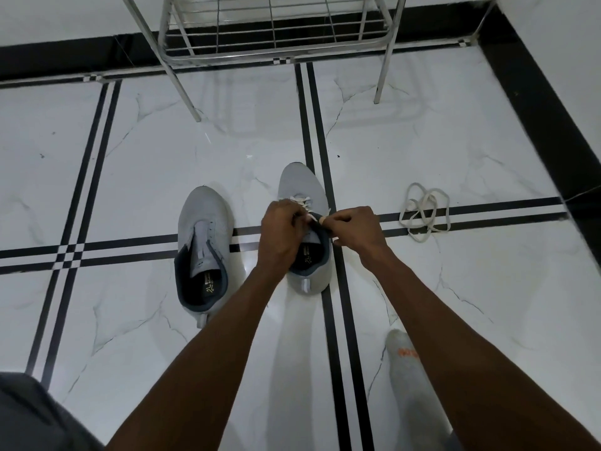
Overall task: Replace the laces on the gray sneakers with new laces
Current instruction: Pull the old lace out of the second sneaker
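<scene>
Head view, both hands (283, 229) (354, 231) curled, pinching lace (302, 203) over sneaker (305, 190)

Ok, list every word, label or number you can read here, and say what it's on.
Left sneaker insole: pale logo and print, too small to read.
Right sneaker insole: same kind of print, too small to read.
Sock: orange lettering, blurred and partly hidden by the arm, unreadable.
Nothing else carries text.

A room in a home: shiny white tiled floor (162, 157) with black stripes, metal wire rack (273, 30) by the wall.
</scene>
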Tool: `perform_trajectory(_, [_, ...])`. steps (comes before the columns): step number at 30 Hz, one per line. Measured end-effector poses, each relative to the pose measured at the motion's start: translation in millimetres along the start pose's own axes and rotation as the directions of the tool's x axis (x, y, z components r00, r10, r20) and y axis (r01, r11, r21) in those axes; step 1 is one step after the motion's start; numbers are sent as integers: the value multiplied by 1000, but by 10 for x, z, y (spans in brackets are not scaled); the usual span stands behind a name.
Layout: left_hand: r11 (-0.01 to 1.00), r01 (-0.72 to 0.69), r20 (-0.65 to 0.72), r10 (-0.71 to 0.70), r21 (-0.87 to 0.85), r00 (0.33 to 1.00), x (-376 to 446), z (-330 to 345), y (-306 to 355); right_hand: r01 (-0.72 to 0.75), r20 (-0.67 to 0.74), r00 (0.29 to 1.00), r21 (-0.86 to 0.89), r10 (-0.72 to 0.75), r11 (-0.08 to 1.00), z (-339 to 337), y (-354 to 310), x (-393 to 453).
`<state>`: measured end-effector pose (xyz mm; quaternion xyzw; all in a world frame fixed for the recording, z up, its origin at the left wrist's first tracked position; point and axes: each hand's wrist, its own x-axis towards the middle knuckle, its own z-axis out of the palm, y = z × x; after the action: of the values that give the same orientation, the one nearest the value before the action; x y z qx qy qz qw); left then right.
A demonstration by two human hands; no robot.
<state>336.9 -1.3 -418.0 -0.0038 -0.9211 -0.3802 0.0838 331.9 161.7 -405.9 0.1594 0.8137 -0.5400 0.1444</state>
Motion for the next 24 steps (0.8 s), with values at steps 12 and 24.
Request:
perform_trajectory(12, [953, 220, -72, -239, -210, 968, -110, -270, -127, 139, -35, 988, -229, -151, 963, 3, 1, -31])
perform_trajectory(24, [846, 393, -72, -446, -359, 892, -259, -47, -292, 387, 9, 910, -375, -414, 842, 120, -26, 97])
